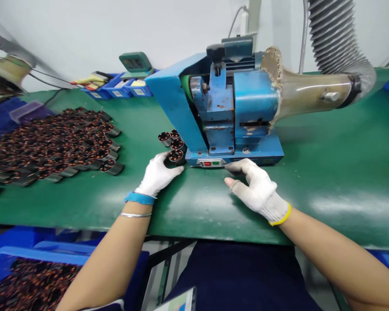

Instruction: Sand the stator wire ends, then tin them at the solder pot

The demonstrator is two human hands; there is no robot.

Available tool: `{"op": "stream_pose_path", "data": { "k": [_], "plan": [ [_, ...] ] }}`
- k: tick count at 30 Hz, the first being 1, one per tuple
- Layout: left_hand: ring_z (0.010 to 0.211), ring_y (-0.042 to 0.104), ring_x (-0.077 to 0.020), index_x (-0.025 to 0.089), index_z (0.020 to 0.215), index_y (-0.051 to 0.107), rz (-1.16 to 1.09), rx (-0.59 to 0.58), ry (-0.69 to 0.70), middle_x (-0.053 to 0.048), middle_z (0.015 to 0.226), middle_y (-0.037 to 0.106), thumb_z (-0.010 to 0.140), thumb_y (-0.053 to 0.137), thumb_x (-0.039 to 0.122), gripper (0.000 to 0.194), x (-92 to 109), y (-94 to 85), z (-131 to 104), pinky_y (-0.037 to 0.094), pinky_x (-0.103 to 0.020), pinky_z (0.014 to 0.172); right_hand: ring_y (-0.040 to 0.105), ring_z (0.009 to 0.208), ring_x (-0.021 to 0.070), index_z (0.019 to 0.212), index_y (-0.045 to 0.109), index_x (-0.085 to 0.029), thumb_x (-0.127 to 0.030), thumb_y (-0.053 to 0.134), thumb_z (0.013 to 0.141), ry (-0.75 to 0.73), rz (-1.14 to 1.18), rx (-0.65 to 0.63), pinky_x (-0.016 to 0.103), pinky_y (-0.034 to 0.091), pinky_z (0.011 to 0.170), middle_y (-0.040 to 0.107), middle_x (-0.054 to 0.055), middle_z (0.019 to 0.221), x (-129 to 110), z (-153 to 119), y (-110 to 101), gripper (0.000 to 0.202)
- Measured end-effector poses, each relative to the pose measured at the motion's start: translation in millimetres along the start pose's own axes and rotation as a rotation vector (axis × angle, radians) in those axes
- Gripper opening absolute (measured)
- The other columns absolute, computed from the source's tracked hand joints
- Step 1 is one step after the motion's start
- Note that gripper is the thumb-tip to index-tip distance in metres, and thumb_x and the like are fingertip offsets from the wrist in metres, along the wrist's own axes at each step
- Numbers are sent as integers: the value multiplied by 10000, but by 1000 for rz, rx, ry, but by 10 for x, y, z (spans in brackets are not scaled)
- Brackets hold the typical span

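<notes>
My left hand (158, 175), in a white glove with a blue wristband, is curled at the nearest of several wound motor stators (176, 156). Its thumb lies along the front and its fingers are at the left side of this dark cylinder with copper windings. More stators stand just behind it, beside the blue belt-grinding machine (218, 99). My right hand (254, 183) wears a white glove with a yellow cuff, its thumb tip bare. Thumb and index finger are apart, and the index finger reaches the right end of the red and green switch (212, 163). Nothing shows in this hand.
Many stators (58, 142) cover the green table (116, 207) at left. Small blue bins (116, 88) and a green-cased display (135, 62) stand behind. A grey hose (337, 39) joins the machine's duct (311, 93). Below left, a blue crate (35, 255) holds more stators.
</notes>
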State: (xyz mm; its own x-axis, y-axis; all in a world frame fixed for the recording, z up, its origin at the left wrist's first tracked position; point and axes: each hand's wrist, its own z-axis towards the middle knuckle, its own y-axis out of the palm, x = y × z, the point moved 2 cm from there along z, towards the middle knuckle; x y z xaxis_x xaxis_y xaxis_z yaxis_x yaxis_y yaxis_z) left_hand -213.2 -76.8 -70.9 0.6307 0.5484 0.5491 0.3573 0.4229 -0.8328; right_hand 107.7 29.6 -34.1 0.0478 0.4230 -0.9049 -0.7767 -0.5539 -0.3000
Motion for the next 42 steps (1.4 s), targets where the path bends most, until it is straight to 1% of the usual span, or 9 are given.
{"op": "stream_pose_path", "data": {
  "k": [6, 11, 14, 18, 20, 25, 30, 36, 42],
  "plan": [
    [1408, 699, -431, 206, 1179, 795, -118, -70, 14, -168, 1429, 765, 486, 895, 581, 794, 51, -85, -21, 506, -534, 1299, 784, 1109, 295, 1147, 815, -185, -377, 801, 935, -38, -5, -41, 469, 659, 1021, 816, 117, 1141, -8, -21, 12, 287],
    [1126, 803, -355, 227, 1084, 723, -203, 16, -23, -118, 1181, 838, 578, 855, 582, 632, 222, -84, -299, 634, -526, 1130, 774, 1047, 278, 1193, 825, -196, -366, 843, 926, 43, -68, -148, 473, 653, 981, 792, 109, 1160, -23, -41, 74, 317],
    [1058, 816, -322, 239, 1126, 699, -281, 124, -35, -108, 1166, 849, 656, 813, 599, 604, 455, -79, -603, 677, -506, 1041, 771, 1039, 263, 1266, 805, -198, -408, 894, 895, 66, -7, -175, 457, 663, 968, 776, 107, 1211, -47, -60, 147, 435],
    [1028, 818, -334, 254, 1129, 769, -397, 335, -43, -81, 1107, 855, 589, 889, 539, 623, 906, -102, -914, 677, -567, 1057, 781, 1036, 256, 1368, 744, -216, -475, 970, 805, 59, 148, -123, 460, 690, 988, 741, 129, 1360, -96, -51, 199, 660],
    [1015, 821, -333, 258, 1152, 773, -425, 339, -8, -71, 1107, 857, 584, 907, 527, 642, 1132, -71, -975, 688, -577, 1040, 787, 1126, 271, 1389, 722, -215, -460, 998, 770, 60, 233, -109, 453, 688, 1055, 725, 145, 1417, -125, -31, 198, 722],
    [1113, 827, -309, 308, 1325, 713, -547, 151, 126, -58, 1226, 840, 670, 910, 494, 709, 1530, 195, -947, 684, -512, 1097, 779, 1271, 309, 1423, 703, -183, -441, 1040, 707, 169, 363, 81, 458, 651, 1176, 714, 171, 1495, -122, 54, 120, 833],
    [1142, 811, -337, 287, 1189, 650, -595, 213, 293, -96, 1201, 807, 617, 952, 488, 676, 1760, 371, -800, 689, -525, 1095, 805, 1244, 322, 1382, 723, -202, -361, 1087, 634, 279, 515, 195, 471, 694, 1113, 788, 132, 1410, -41, 225, -17, 847],
    [1088, 794, -358, 256, 1138, 621, -452, 249, 344, -113, 1147, 791, 630, 865, 465, 602, 1974, 339, -635, 652, -623, 1110, 834, 1156, 298, 1196, 741, -201, -335, 1083, 650, 311, 556, 176, 438, 704, 1100, 847, 86, 1214, -144, 417, -231, 658],
    [956, 788, -353, 299, 1054, 598, -437, 223, 325, -99, 1049, 791, 585, 780, 483, 536, 2159, 247, -627, 695, -622, 944, 827, 1125, 293, 1105, 767, -209, -485, 1010, 804, 254, 515, 164, 439, 706, 1064, 841, 71, 1123, -201, 466, -266, 475]
  ]
}}
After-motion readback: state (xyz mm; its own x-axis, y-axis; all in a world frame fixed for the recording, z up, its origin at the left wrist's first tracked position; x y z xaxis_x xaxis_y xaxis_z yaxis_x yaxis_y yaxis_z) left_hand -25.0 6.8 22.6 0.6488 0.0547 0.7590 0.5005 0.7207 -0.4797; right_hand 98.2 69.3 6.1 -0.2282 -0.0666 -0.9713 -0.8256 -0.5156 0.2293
